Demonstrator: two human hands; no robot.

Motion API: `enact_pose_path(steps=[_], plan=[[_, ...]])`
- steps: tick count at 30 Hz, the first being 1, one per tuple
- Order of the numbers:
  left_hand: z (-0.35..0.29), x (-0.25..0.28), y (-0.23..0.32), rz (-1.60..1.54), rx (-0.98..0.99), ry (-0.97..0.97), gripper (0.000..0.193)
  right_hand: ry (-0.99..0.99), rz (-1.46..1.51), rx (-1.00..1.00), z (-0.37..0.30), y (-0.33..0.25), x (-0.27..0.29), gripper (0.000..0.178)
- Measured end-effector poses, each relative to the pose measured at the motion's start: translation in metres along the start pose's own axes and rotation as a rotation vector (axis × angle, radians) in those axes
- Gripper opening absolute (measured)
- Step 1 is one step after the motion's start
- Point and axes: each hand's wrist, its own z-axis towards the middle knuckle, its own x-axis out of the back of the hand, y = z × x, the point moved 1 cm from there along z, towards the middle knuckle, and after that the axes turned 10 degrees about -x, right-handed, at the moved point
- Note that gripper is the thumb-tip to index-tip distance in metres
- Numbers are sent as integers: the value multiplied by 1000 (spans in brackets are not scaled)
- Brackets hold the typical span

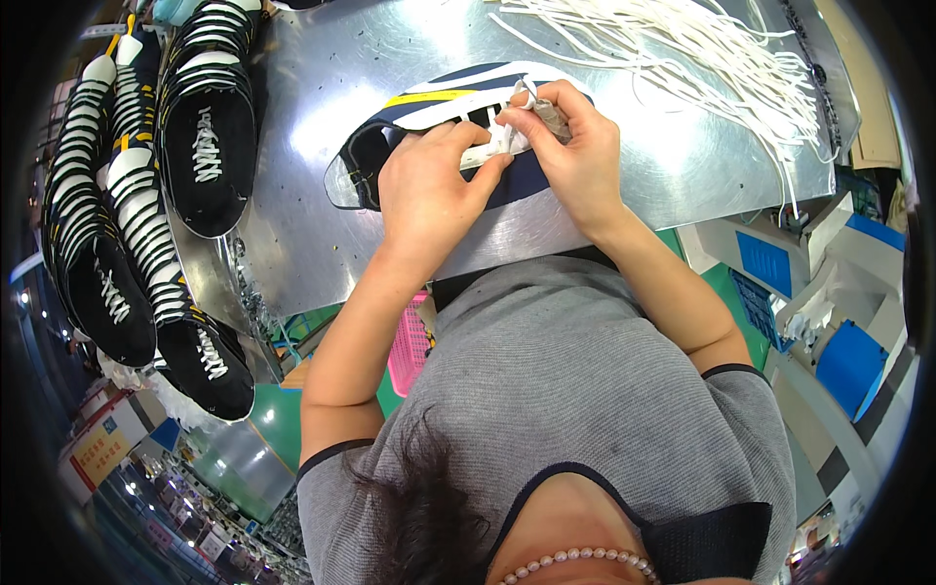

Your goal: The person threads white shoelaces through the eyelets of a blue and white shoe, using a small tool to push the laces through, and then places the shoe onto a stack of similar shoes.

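A navy shoe upper with white stripes and a yellow band lies sideways on the metal table, under both my hands. My left hand is closed on the upper at its lacing opening, thumb and forefinger beside the white lace. Its other fingers are partly hidden. Between the hands, a white shoelace runs at the eyelets. My right hand pinches the lace between thumb and forefinger above the opening. A small greyish-beige piece shows within the right hand; I cannot tell what it is.
Loose white laces are heaped at the table's far right. Along the left edge hang stacked, laced black-and-white uppers. The metal table has its near edge by my body. A pink basket stands below it; white-and-blue boxes are at the right.
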Motion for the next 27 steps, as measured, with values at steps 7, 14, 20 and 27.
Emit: enact_pose_path(steps=[7,14,20,27], plan=[[1,2,0,129,-38,-36,29,-16,-112,36,-23,-21,26,25],[0,1,-4,71,-67,-31,28,-170,-322,-142,-43,-18,35,21],[0,0,-5,-37,-132,-10,25,-169,-305,-204,-37,-15,32,19],[-16,-5,6,-163,-277,69,17,-37,-240,-234,-40,-5,-2,19]])
